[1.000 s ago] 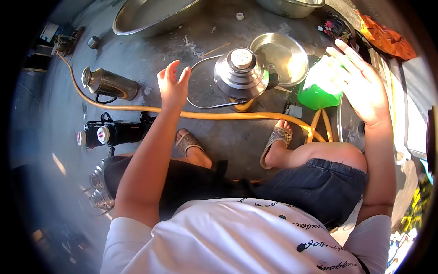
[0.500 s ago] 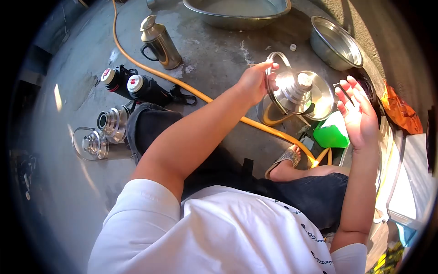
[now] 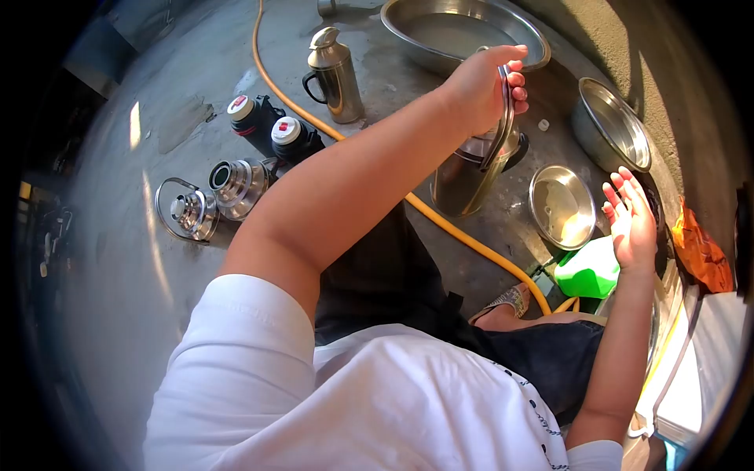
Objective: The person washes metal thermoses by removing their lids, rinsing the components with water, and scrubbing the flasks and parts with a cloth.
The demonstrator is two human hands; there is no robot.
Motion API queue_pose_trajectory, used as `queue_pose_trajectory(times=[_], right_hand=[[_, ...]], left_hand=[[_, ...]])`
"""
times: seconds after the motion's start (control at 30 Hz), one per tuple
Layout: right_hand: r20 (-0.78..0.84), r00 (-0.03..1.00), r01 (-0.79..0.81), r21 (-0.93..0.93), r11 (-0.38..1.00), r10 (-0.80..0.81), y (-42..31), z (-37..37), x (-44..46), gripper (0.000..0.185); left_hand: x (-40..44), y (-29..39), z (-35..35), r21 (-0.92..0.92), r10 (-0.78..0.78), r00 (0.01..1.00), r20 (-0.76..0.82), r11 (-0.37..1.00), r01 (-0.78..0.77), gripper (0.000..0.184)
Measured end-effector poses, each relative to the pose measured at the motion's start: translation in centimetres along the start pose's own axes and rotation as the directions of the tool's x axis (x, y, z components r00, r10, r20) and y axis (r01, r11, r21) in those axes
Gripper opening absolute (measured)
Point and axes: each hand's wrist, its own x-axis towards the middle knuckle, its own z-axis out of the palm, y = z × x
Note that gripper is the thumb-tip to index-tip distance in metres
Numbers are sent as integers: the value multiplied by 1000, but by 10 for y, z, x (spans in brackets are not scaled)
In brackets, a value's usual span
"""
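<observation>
My left hand (image 3: pixel 487 86) is closed around the hoop handle of a stainless steel thermos flask (image 3: pixel 459 184), which it lifts, somewhat tilted, above the concrete floor. My forearm and hand cover part of the flask's top. A small metal bowl (image 3: pixel 580 220) lies just right of the flask. My right hand (image 3: pixel 633 228) is raised palm up, fingers apart and slightly bent, with nothing visible in it. It is above and beside a bright green and white plastic container (image 3: pixel 589 269).
A yellow hose (image 3: pixel 463 222) crosses the floor. To the left stand a steel jug (image 3: pixel 339 82), two dark flasks with white caps (image 3: pixel 255 122) and two steel flasks (image 3: pixel 239 188). A large basin (image 3: pixel 397 35) of cloudy water and a deep metal basin (image 3: pixel 591 129) are farther off. An orange bag (image 3: pixel 699 247) lies right.
My left hand has moved the thermos flask up and away from the small bowl, which now shows fully. My right hand has dropped lower in view. The camera has turned somewhat left.
</observation>
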Motion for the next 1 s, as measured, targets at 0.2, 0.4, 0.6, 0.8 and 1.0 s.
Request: queue_pose_trajectory(times=[0.2, 0.4, 0.6, 0.8, 1.0], right_hand=[[48, 999, 2, -59, 998, 1, 6, 4, 6, 39], [45, 999, -4, -213, 977, 14, 26, -21, 23, 34], [27, 999, -33, -306, 951, 43, 41, -50, 36, 33], [74, 996, -10, -487, 873, 53, 59, -44, 47, 34], [124, 992, 97, -654, 750, -20, 69, -33, 77, 37]], left_hand=[[-14, 62, -21, -159, 163, 984, 76, 976, -150, 25], [-76, 124, -40, -172, 199, 980, 29, 966, -192, 33], [-158, 137, -56, -145, 216, 971, -105, 962, -230, 35], [-229, 127, -72, -217, 87, 988, -128, 969, -113, 34], [-320, 115, -77, 255, 69, 904, -422, 966, 45, 45]])
